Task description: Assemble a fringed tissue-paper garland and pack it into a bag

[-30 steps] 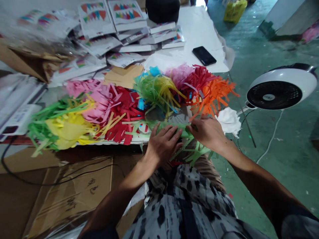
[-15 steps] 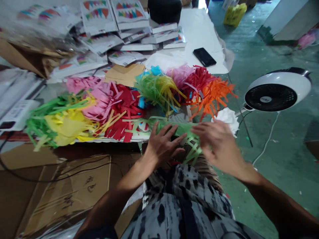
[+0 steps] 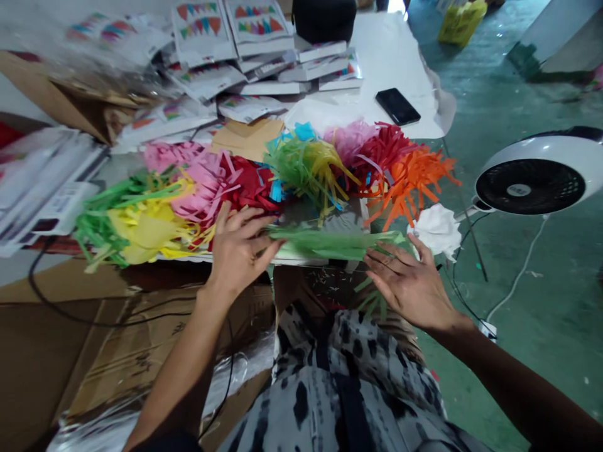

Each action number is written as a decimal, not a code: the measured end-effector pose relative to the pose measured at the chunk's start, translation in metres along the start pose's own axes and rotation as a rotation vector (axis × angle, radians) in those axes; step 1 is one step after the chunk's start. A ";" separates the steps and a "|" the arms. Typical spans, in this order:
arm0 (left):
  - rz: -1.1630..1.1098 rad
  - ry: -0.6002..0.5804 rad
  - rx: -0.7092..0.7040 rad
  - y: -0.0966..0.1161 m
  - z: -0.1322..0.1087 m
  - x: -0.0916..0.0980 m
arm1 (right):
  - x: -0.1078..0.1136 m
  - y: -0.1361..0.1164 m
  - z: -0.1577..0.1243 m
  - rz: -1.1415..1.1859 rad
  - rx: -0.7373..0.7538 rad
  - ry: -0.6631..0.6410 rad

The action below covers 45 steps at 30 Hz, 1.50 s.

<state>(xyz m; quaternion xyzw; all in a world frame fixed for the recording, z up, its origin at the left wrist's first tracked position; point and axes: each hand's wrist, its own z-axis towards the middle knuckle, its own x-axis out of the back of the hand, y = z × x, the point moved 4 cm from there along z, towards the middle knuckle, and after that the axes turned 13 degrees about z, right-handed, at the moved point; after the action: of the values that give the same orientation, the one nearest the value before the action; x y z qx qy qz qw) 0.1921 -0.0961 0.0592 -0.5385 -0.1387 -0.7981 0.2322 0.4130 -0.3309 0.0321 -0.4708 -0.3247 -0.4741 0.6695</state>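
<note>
A light green tissue-paper strip (image 3: 325,243) lies stretched sideways along the table's front edge, with fringe ends trailing at its right. At its left end is my left hand (image 3: 238,251), fingers stretched and apart, thumb touching the paper. My right hand (image 3: 405,276) rests its extended fingers on the right end of the green paper. Loose green fringe (image 3: 372,295) hangs below, beside my right fingers. Just behind the strip are tassel bunches: yellow (image 3: 146,229), pink (image 3: 202,182), red (image 3: 249,182), a green-and-yellow one (image 3: 311,163) and orange (image 3: 419,179).
Packaged sets with printed bunting (image 3: 205,31) are stacked at the back. A phone (image 3: 398,107) lies on the white tabletop. To the right stand a white crumpled wad (image 3: 436,229) and a fan (image 3: 532,179). Cardboard (image 3: 141,351) and a black cable (image 3: 70,317) are at lower left.
My left hand has moved left, away from my right hand. The green paper between them now lies straighter and longer. The whole view has shifted slightly.
</note>
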 end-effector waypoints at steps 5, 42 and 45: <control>-0.003 0.170 0.127 0.043 -0.001 0.008 | 0.001 -0.001 0.000 0.028 -0.004 0.018; -0.102 -0.115 0.022 0.092 0.014 -0.041 | -0.003 0.013 0.031 -0.018 -0.311 -0.111; -0.070 -0.125 0.023 0.092 0.016 -0.043 | -0.004 0.014 0.033 -0.037 -0.322 -0.126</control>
<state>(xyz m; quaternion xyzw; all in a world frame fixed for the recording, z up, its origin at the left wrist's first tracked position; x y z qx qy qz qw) 0.2661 -0.1580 0.0224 -0.5795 -0.1808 -0.7688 0.2011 0.4252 -0.2972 0.0350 -0.5947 -0.2946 -0.5017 0.5548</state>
